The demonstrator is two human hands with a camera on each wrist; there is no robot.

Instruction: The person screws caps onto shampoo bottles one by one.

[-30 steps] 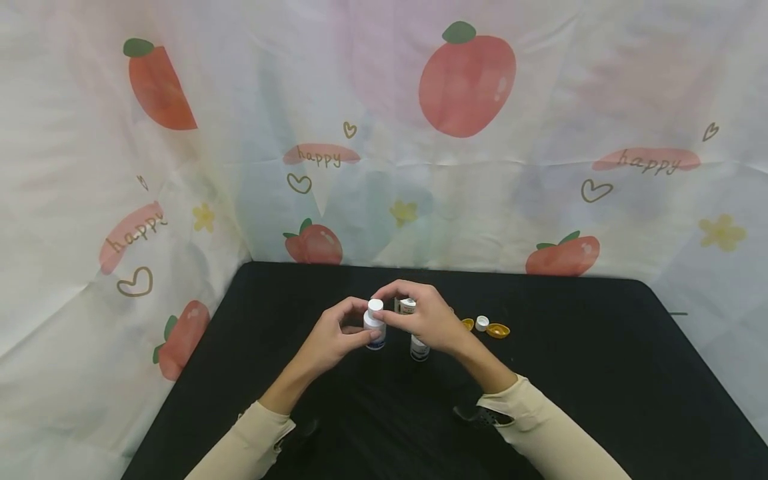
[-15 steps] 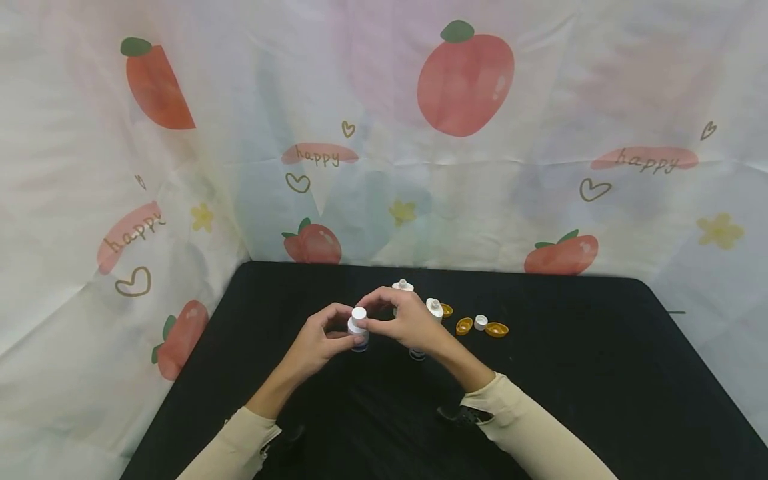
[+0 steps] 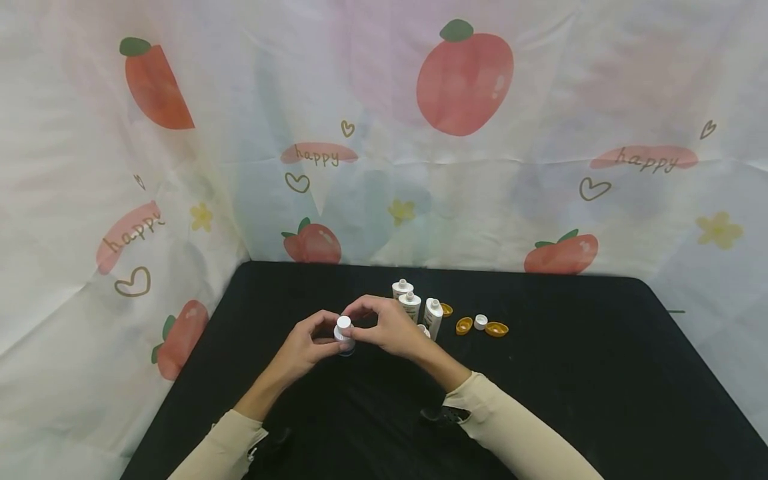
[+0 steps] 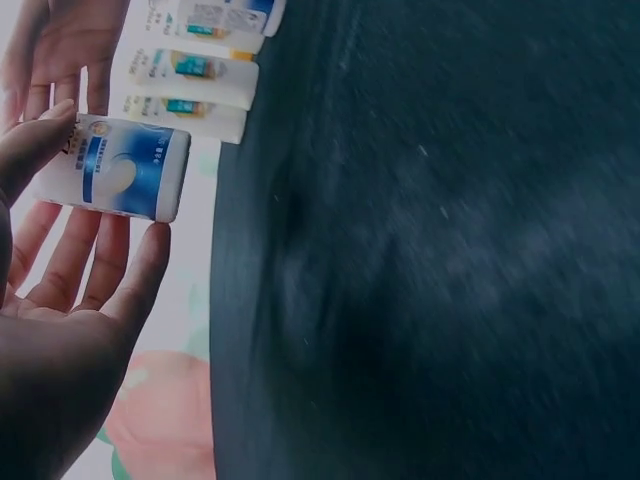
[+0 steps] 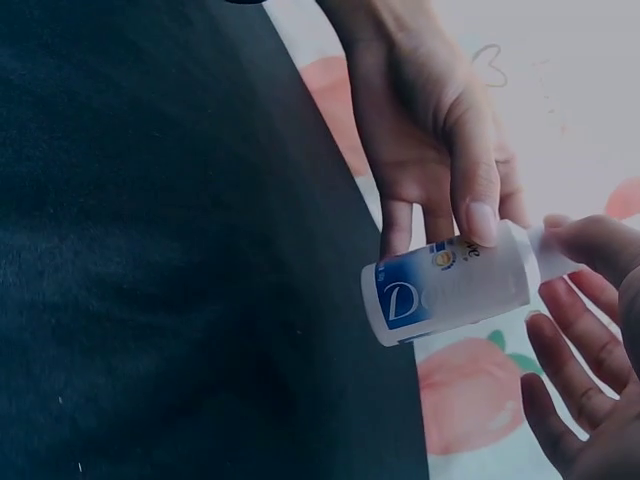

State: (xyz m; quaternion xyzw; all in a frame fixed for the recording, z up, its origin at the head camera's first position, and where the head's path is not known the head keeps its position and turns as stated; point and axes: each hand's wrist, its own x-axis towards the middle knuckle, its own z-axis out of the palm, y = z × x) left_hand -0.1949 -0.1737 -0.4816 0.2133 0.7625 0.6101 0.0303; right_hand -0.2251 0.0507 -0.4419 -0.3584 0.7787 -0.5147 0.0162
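In my head view, I have the left hand (image 3: 309,343) holding a small white bottle (image 3: 344,339) just left of the frame's lower centre, thumb on the near side and fingers around the far side. The right hand (image 3: 384,327) comes in from the right and pinches the bottle's cap (image 3: 344,322) between thumb and forefinger. In the right wrist view, I see its other fingers spread apart at the lower right, away from the bottle; a blue-and-white label faces me there. I cannot tell whether the bottle's base touches the black counter (image 3: 570,373).

Just above and right of the right hand, at the frame's centre, I have a group of narrow-necked white bottles (image 3: 433,319), one partly hidden by the hand. Further right lie three amber-gold pieces (image 3: 497,329), shaped like little boats, with a loose white lid (image 3: 481,322) between two of them. Cream sleeves (image 3: 522,427) enter from the bottom edge, and a pale curtain (image 3: 384,233) printed with peaches fills the upper frame.
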